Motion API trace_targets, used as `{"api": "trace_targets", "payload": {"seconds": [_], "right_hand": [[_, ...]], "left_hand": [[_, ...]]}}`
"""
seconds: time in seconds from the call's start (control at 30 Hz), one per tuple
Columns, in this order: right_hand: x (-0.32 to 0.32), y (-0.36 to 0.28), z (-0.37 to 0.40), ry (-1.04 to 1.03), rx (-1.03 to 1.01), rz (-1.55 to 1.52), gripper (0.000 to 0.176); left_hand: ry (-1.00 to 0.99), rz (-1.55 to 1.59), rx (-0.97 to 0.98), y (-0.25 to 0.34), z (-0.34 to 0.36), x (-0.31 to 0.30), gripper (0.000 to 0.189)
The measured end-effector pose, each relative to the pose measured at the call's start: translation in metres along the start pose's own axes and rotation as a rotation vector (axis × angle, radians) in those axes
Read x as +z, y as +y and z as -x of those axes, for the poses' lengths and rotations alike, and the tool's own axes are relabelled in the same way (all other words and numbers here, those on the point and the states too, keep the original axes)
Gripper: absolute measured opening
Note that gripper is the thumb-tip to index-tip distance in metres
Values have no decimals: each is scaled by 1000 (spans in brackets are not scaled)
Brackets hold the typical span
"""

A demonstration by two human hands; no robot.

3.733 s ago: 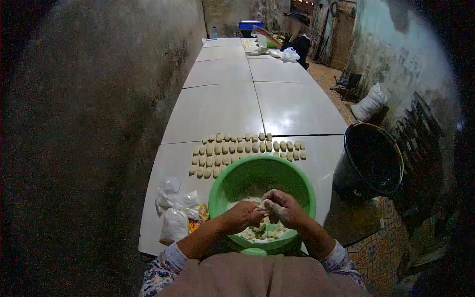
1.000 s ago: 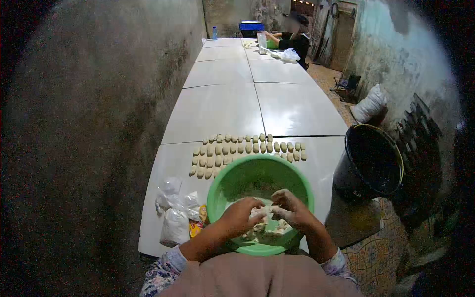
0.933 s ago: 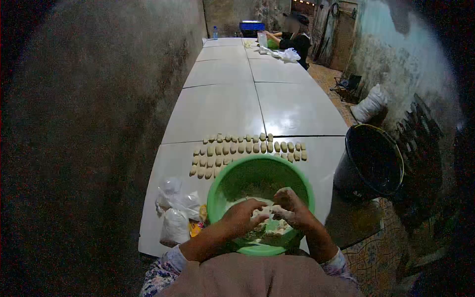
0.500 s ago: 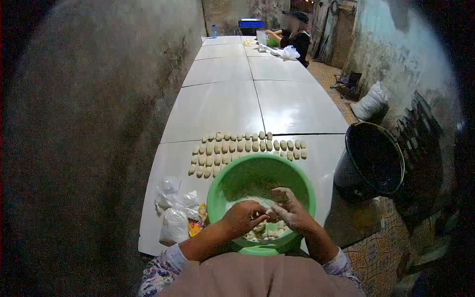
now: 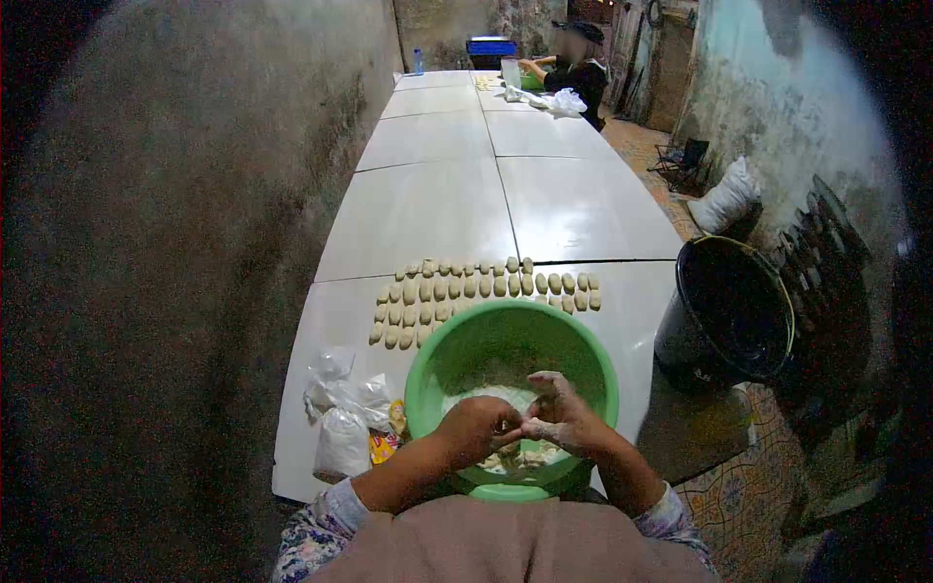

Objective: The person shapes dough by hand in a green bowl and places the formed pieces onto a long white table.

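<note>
Green bowl (image 5: 442,355): at the near edge of the white table (image 5: 437,194), right in front of the person; pale dough (image 5: 489,396) lies in its bottom.
Left hand (image 5: 476,428): over the bowl, curled shut into a loose fist; what it encloses is hidden.
Right hand (image 5: 562,418): floured, half-curled, fingertips against the left hand (whether it grips anything cannot be told).
Shaped dough pieces (image 5: 466,289): in rows on the table just beyond the bowl.
Plastic bags (image 5: 342,423): left of the bowl.
Black bucket (image 5: 729,311): off the table's right edge.
Another person (image 5: 573,68): at the far end.
</note>
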State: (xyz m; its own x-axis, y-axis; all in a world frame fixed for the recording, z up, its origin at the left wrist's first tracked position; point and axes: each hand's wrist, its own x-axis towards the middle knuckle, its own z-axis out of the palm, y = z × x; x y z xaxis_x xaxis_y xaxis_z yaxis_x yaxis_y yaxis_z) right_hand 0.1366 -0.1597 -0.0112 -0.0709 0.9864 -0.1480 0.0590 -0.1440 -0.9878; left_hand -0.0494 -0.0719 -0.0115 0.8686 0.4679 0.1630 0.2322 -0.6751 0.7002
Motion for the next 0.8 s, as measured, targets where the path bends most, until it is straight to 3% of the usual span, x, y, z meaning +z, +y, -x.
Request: {"api": "trace_targets", "payload": {"seconds": [0.13,0.23,0.33,0.43,0.57,0.7,0.77,0.8], "right_hand": [[0,-3,2,-88,-41,119,60],[-3,-6,2,-306,13,226,59],[-3,-1,3,-346,-23,87,58],[-3,-16,7,-372,-35,90,52],[-5,-9,6,-404,5,168,44],[-7,-9,9,-368,26,80,39],[-11,-27,12,-148,271,172,45],[-10,-22,10,-146,271,170,45]], "left_hand": [[-100,-2,99,-9,0,5,15],[-200,44,156,-1,0,-3,15],[-230,161,185,-2,0,-2,19],[-357,303,82,1,1,-8,19],[-355,314,121,-2,3,-6,18],[-376,402,58,-2,4,-11,19],[-310,220,43,-11,4,-19,19],[-312,219,44,-12,2,-18,19]]}}
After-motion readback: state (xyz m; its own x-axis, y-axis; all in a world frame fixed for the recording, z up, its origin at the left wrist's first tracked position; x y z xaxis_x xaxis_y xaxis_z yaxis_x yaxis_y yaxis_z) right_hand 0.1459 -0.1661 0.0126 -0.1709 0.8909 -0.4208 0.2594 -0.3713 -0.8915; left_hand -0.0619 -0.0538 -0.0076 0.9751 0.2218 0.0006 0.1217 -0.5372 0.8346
